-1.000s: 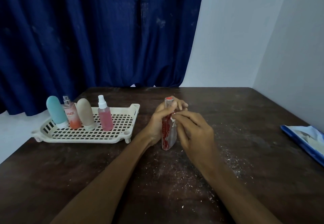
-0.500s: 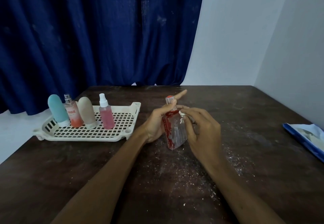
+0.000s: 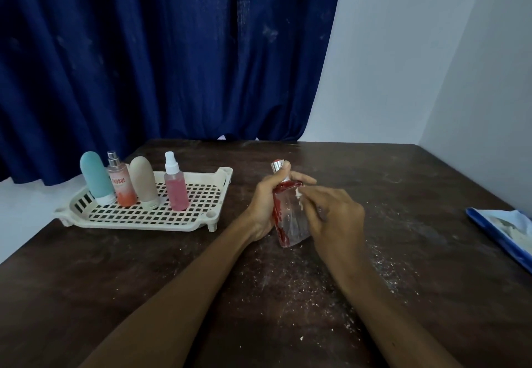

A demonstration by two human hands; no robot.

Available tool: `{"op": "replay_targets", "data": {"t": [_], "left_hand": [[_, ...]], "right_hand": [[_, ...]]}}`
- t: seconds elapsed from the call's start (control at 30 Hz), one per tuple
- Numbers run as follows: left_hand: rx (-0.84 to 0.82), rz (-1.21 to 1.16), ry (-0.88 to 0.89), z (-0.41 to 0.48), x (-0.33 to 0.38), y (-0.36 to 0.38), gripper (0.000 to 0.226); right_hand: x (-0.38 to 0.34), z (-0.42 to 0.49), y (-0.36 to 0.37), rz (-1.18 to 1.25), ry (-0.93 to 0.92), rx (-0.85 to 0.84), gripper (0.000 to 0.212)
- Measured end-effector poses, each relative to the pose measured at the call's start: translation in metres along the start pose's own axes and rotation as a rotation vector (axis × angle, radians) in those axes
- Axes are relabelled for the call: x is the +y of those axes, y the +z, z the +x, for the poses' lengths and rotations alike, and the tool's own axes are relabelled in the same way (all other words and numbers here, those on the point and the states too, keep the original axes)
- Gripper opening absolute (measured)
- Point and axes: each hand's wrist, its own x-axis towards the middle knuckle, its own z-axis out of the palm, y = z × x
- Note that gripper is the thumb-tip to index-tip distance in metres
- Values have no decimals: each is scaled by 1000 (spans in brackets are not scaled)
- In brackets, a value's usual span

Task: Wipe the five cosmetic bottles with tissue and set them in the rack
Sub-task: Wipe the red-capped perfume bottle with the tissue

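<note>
Dark desk (image 3: 403,252), blue curtain (image 3: 144,51) behind, white crumbs scattered. Four bottles (image 3: 176,189) stood in rack (image 3: 144,218) at left. Fifth bottle (image 3: 290,218), upright a second before, now tilted mid-desk, clear face turned toward right hand (image 3: 336,218). Left hand (image 3: 266,203) gripped its neck and side; right pinched tissue (image 3: 298,195) scrap against its shoulder. Judged: last wipe underway, racking remained.

Free rack (image 3: 203,205) floor right of the pink spray bottle (image 3: 176,192)
</note>
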Motion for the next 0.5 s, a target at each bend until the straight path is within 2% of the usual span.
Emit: {"op": "replay_targets", "data": {"t": [0.2, 0.37, 0.5], "left_hand": [[19, -46, 11, -1, -2, -5, 67], [22, -79, -5, 2, -7, -4, 67], [15, -98, -32, 2, -6, -7, 66]], "right_hand": [[-13, -12, 5, -14, -166, -138, 26], [2, 0, -1, -59, -34, -110, 18], [-11, 2, 5, 19, 21, -120, 24]]}}
